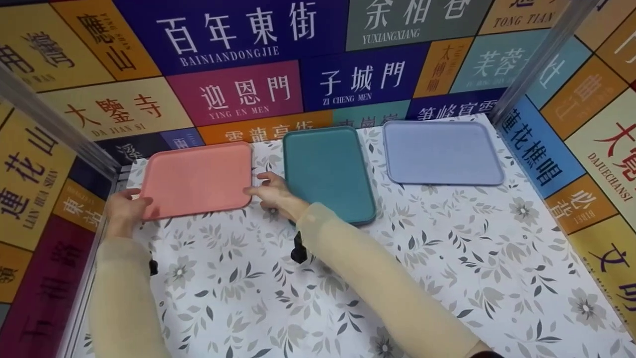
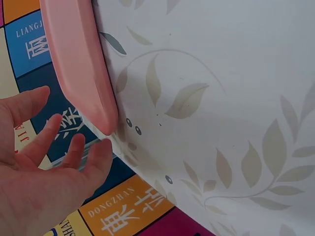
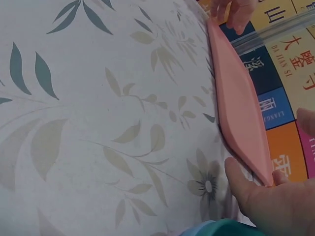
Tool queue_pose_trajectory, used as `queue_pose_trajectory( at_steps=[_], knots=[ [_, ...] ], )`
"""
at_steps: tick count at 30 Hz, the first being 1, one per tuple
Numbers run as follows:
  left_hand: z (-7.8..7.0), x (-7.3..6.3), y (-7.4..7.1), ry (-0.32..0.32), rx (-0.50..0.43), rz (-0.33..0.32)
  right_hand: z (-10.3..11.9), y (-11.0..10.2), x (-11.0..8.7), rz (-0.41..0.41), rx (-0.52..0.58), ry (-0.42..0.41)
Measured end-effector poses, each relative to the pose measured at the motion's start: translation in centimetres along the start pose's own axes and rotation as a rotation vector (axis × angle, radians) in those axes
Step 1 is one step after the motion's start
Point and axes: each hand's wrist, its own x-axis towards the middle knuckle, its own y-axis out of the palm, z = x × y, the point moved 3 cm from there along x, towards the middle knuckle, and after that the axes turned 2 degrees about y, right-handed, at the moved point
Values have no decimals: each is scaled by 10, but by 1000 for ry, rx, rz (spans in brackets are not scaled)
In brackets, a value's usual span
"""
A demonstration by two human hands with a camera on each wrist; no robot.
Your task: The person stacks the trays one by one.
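Pink, the nearer-left tray (image 1: 198, 179) lay at the table's (image 1: 223, 303) far left corner. The right sleeve (image 1: 367, 258) hid the teal tray's (image 1: 328, 171) near left corner; the table's near edge was cut off. Fingers parted and unclenched, the left hand (image 1: 124, 209) and right hand (image 1: 278, 194) flanked the pink tray's ends (fingertip contact seemed likely, though partly hidden), the right arm slanting leftward.
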Motion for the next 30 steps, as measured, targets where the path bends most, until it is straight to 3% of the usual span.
queue_pose_trajectory(
  at_steps=[6,17,22,30],
  knots=[
    [-1,6,-3,4,11,11,-1,3,6,30,23,-12],
    [17,15,-5,-13,-57,1,-1,12,10,101,41,-25],
    [22,17,-5,-25,-88,11,-3,13,15,99,74,-33],
    [22,15,-12,31,-130,8,-5,13,20,54,33,-62]
  ],
)
